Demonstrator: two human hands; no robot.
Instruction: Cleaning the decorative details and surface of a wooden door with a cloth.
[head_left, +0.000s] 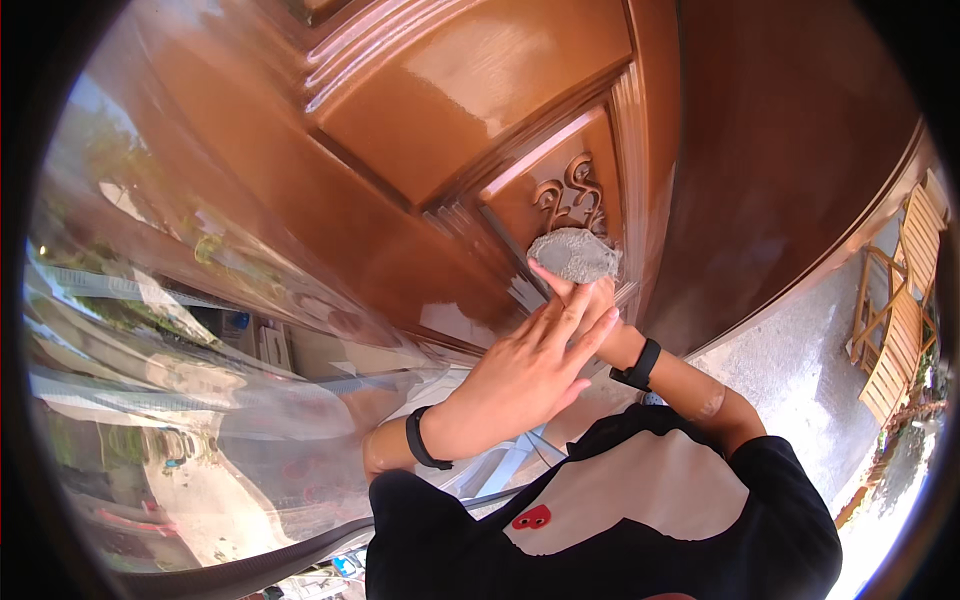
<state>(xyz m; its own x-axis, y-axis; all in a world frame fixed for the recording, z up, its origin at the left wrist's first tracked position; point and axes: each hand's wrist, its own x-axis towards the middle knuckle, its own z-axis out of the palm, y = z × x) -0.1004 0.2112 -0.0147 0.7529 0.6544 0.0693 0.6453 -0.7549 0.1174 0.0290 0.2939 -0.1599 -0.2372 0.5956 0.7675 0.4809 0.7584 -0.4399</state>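
A glossy brown panelled door (480, 97) fills the upper middle. In its small lower panel is a raised scroll ornament (574, 187). My right hand (600, 304) is partly hidden behind the left and holds a grey fuzzy cleaning pad (574, 255) against the door, just below the scrolls. Crossing over it, my left hand (525, 367) has its fingers spread and holds nothing; its fingertips overlap the right hand, and whether they touch it I cannot tell. Each wrist wears a black band.
A shiny, see-through or mirroring surface (247, 450) curves along the left, its lower edge dark. Wooden slatted folding chairs (900, 322) stand on the concrete floor (795, 352) at the right. A dark brown door surface (780, 150) lies right of the panels.
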